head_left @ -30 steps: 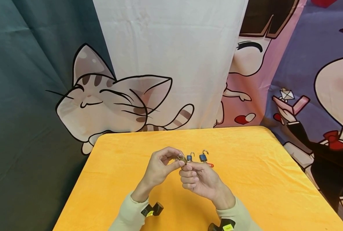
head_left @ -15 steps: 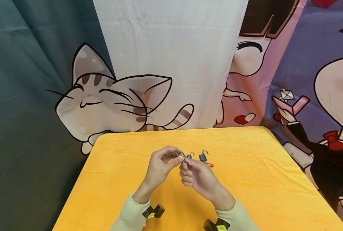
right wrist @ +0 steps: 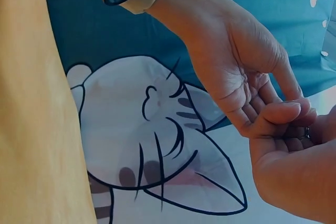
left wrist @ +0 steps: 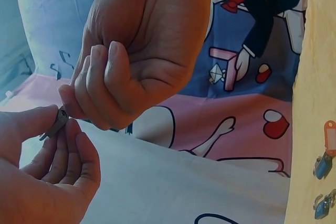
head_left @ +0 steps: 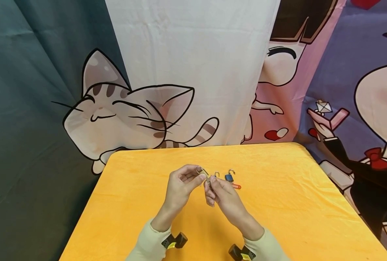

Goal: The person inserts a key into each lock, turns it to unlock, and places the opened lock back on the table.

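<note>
Both hands meet over the table around a small brass-coloured padlock (head_left: pixel 204 174). My left hand (head_left: pixel 179 185) pinches its body between thumb and fingers, with the shackle pointing up and left. At the padlock's lower end, my right hand (head_left: pixel 225 195) pinches a small silvery piece, mostly covered by the fingertips. In the left wrist view, the padlock (left wrist: pixel 59 121) shows a dark round spot on its end, close to the right fingertips. Behind the right hand lies a blue padlock (head_left: pixel 229 177) with its shackle open. A second padlock's shackle (head_left: pixel 217 174) shows, its body mostly hidden.
A red tag (head_left: pixel 236 186) lies just below the blue padlock. Yellow cloth (head_left: pixel 298 203) covers the table, and a cartoon-printed curtain (head_left: pixel 193 72) hangs behind its far edge. Small black cameras sit on both wrists.
My right hand has turned, and its curled fingers have shifted along the padlock's lower end. The padlock has tilted in my left fingers, so its body and shackle show more.
</note>
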Action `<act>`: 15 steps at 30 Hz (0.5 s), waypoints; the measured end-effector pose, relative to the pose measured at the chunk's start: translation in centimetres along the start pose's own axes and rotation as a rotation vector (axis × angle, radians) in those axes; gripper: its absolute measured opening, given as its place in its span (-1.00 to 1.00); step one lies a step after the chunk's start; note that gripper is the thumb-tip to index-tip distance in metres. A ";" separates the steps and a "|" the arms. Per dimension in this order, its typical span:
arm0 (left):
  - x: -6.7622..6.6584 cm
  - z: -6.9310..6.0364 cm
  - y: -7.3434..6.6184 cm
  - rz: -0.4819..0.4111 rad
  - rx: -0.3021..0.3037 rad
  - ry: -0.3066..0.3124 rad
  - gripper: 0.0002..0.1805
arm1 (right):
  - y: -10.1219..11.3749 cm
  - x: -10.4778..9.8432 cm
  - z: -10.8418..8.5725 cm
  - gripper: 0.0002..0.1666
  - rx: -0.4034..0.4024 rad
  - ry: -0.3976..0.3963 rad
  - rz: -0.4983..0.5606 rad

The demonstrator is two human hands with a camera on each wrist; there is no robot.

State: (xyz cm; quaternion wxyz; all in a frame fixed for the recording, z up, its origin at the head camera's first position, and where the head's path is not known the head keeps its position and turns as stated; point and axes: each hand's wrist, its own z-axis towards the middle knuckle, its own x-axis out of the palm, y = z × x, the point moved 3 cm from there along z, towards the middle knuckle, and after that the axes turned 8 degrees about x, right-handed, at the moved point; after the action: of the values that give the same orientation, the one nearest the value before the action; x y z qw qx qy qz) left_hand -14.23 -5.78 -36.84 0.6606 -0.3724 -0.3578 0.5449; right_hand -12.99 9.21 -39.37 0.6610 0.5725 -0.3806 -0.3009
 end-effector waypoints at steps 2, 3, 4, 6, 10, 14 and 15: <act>0.0 0.0 0.0 -0.005 -0.008 -0.003 -0.75 | 0.0 0.0 0.1 -0.49 -0.016 -0.019 -0.029; 0.0 -0.1 0.0 -0.007 -0.012 -0.003 -0.75 | 0.1 0.1 0.1 -0.48 -0.023 -0.025 -0.042; 0.0 -0.1 0.1 -0.007 -0.016 -0.004 -0.75 | 0.1 0.1 0.1 -0.47 -0.031 -0.030 -0.053; 0.0 -0.1 0.1 -0.006 -0.023 -0.004 -0.75 | 0.2 0.1 0.2 -0.46 -0.045 -0.038 -0.074; 0.0 -0.2 0.3 -0.005 -0.037 0.000 -0.75 | 0.3 0.2 0.2 -0.43 -0.071 -0.051 -0.106; 0.2 -0.3 0.4 -0.006 -0.035 0.013 -0.75 | 0.4 0.3 0.2 -0.50 -0.171 -0.070 -0.201; 0.2 -0.3 0.4 -0.004 -0.030 0.014 -0.76 | 0.5 0.3 0.2 -0.53 -0.204 -0.078 -0.227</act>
State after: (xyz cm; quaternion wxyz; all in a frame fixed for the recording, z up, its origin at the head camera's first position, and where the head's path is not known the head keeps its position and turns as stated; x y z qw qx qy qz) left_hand -14.09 -5.56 -37.34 0.6585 -0.3855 -0.3621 0.5355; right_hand -13.00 8.95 -38.81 0.6621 0.5298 -0.3060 -0.4328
